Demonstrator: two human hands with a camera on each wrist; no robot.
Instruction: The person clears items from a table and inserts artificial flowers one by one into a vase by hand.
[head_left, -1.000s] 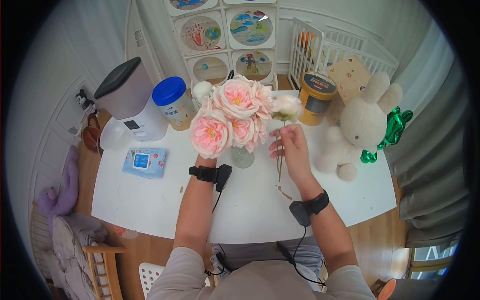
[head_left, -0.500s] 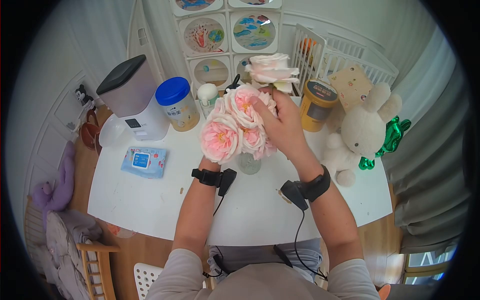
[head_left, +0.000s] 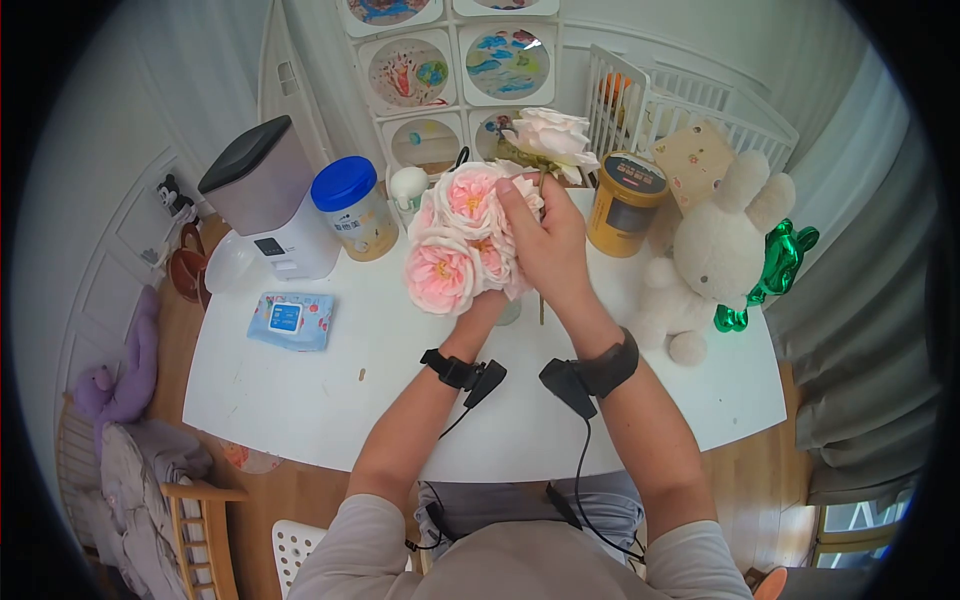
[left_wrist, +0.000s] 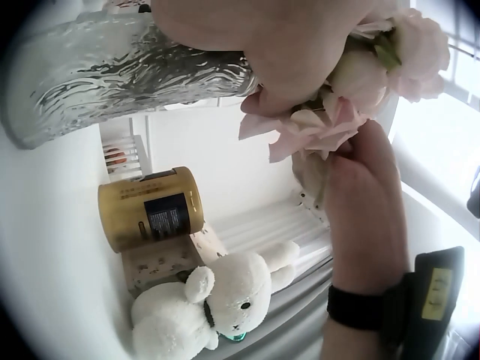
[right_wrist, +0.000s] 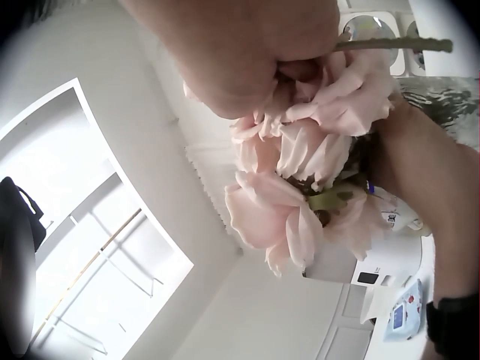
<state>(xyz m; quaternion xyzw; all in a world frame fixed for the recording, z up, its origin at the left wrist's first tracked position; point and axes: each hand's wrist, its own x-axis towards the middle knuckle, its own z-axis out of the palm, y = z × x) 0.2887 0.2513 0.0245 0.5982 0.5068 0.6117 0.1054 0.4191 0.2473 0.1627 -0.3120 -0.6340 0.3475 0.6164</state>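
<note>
A bunch of pink roses (head_left: 440, 272) stands above a ribbed clear glass vase (left_wrist: 112, 82) at mid-table. My right hand (head_left: 548, 245) pinches the stem of one paler rose (head_left: 552, 138), its bloom above the fingers at the bunch's right side. That cut stem (right_wrist: 405, 45) sticks out below the hand. Behind the blooms, mostly hidden in the head view, my left hand (left_wrist: 262, 45) curls its fingers round the roses just above the vase's neck. In the left wrist view, the right hand's thumb lies against pink petals.
Left on the white table (head_left: 300, 400) are a dispenser (head_left: 285, 240), a blue-lidded jar (head_left: 350, 215) and a wipes pack (head_left: 290, 320). To the right stand a gold tub (head_left: 625, 205), a plush rabbit (head_left: 715, 250) and a shiny green figure (head_left: 785, 262). A white bottle (head_left: 408, 187) stands behind the roses.
My right hand has carried the single rose up and leftward, from beside the bunch to against it. My left wrist has shifted right under the blooms.
</note>
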